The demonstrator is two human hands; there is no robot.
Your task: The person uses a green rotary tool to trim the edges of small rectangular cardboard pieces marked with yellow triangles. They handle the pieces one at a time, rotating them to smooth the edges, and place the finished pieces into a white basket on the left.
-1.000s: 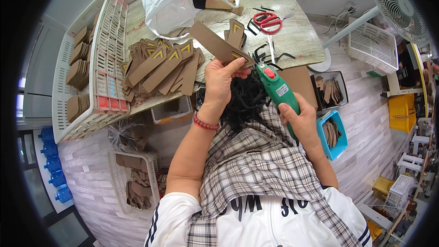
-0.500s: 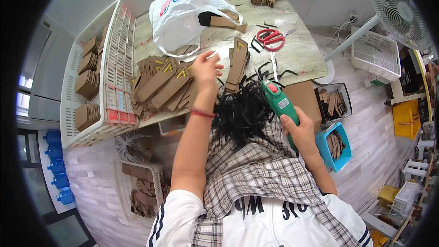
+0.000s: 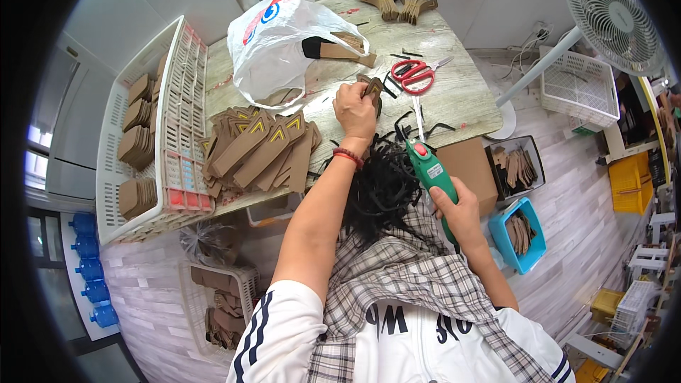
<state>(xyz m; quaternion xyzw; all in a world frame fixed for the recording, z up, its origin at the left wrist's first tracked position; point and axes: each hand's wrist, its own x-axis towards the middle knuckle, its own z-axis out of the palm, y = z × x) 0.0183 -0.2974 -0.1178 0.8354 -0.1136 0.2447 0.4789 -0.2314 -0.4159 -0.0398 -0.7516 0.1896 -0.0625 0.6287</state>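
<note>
My left hand is closed around brown strap-shaped pieces on the table; the fingers hide most of them. In my right hand is a green electric hand tool with a red button and a long, thin metal tip pointing to the far side. Between my arms, at the table's near edge and on my lap, lies a tangled heap of black strips. Left of my left hand is a pile of brown pieces with yellow V marks. Red-handled scissors lie beyond the tool tip.
A white plastic bag and a fanned brown stack are on the table. At left stands a white crate with brown stacks. Right are a fan, a cardboard box and a blue bin.
My left hand has moved right and down from above the table onto the brown pieces and closed on them. My right hand still holds the green tool, nearly in place.
</note>
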